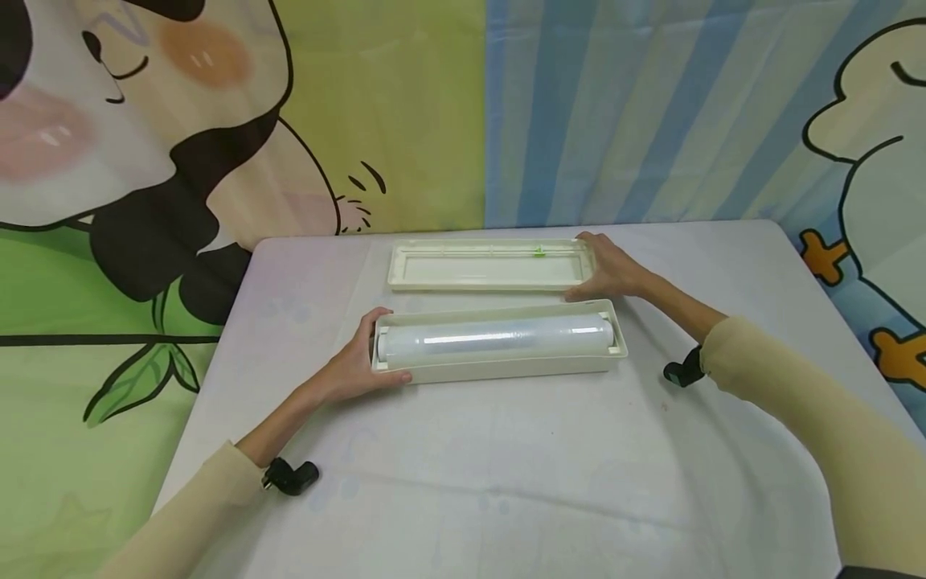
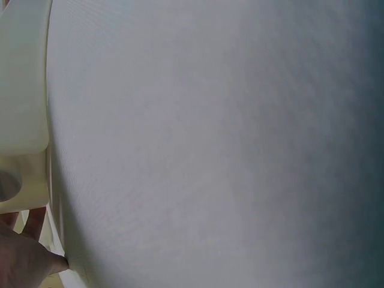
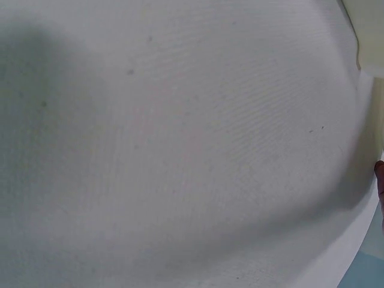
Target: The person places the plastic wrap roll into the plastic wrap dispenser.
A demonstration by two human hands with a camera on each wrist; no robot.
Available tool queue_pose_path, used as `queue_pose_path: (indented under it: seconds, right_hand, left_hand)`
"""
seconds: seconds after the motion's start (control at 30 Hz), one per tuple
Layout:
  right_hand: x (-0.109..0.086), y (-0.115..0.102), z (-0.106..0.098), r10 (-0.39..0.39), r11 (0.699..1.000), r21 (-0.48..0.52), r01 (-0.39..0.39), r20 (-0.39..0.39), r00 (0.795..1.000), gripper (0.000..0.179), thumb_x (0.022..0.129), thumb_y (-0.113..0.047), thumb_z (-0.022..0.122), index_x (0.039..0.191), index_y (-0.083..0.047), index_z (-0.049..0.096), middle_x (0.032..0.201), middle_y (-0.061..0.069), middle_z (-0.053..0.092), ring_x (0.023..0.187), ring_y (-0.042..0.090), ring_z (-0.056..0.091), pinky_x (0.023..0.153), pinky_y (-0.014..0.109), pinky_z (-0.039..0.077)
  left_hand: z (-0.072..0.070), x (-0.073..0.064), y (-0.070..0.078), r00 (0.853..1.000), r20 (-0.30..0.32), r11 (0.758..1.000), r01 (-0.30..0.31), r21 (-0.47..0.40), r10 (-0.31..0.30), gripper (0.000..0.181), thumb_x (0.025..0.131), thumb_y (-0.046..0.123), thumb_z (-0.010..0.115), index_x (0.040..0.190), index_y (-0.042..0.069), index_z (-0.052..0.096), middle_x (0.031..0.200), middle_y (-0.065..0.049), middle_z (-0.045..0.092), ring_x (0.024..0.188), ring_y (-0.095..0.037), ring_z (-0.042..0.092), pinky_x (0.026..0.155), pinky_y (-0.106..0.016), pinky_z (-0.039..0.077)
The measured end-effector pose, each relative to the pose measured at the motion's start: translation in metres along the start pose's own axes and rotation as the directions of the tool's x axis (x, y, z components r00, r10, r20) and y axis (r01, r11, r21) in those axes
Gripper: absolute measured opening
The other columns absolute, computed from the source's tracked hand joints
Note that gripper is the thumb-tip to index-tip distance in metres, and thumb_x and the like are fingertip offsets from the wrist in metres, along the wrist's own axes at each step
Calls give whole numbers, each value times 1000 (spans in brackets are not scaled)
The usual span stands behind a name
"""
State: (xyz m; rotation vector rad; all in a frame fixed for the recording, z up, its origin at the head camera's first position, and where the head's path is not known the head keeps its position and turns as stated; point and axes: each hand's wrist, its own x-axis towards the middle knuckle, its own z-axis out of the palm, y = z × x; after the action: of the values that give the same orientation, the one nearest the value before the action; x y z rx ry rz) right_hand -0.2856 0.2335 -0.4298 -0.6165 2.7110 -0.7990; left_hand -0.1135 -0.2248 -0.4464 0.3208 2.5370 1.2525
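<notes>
A long off-white box (image 1: 506,371) sits on the table with a roll of clear plastic film (image 1: 499,339) lying in it. My left hand (image 1: 362,362) grips the box's left end, thumb along the front wall and fingers at the back corner. Behind the box lies its matching lid (image 1: 463,268), inner side up, with a small green slider (image 1: 538,252) near its back edge. My right hand (image 1: 611,269) holds the lid's right end between thumb and fingers. In the left wrist view, part of the box (image 2: 21,90) shows at the left edge.
A white cloth covers the table (image 1: 506,482). Right behind its far edge hangs a printed curtain (image 1: 405,121) with cartoon animals and blue stripes. Black wrist cameras (image 1: 291,477) stick out at both cuffs.
</notes>
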Motion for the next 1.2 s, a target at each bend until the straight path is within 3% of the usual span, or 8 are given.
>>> queue_pose_path:
  seconds: [0.33, 0.67, 0.9, 1.2]
  right_hand:
    - [-4, 4, 1, 16, 999, 32, -15, -38, 999, 107, 72, -39, 93, 154, -3, 34, 144, 26, 44, 127, 40, 47, 105, 63, 40]
    - [-10, 2, -6, 44, 984, 177, -35, -48, 998, 112, 78, -30, 90, 162, -4, 21, 160, 27, 28, 139, 44, 39, 110, 64, 36]
    - [-13, -1, -7, 29, 937, 350, -10, -50, 998, 106, 80, -15, 88, 160, -4, 20, 154, 23, 32, 132, 40, 45, 101, 55, 41]
    - [-23, -9, -7, 83, 876, 479, -56, -37, 996, 105, 85, -8, 82, 161, -13, 9, 158, 23, 27, 134, 40, 41, 104, 49, 38]
  left_hand:
    - [0, 1, -1, 1000, 4, 1000, 6, -3, -6, 107, 80, 35, 88, 157, 20, 15, 144, -16, 43, 117, -34, 54, 90, -42, 47]
    - [1, 1, -2, 1000, 1, 1000, 3, 1, -3, 106, 81, 35, 88, 157, 22, 15, 145, -15, 43, 117, -34, 54, 91, -43, 47]
    - [0, 0, -2, 1000, -3, 1000, 7, 2, -7, 106, 81, 35, 88, 157, 22, 15, 145, -16, 43, 118, -34, 54, 91, -43, 47]
    - [0, -1, 1, 1000, -5, 1000, 16, 4, -16, 105, 81, 35, 88, 157, 22, 15, 143, -17, 45, 117, -35, 54, 92, -46, 47]
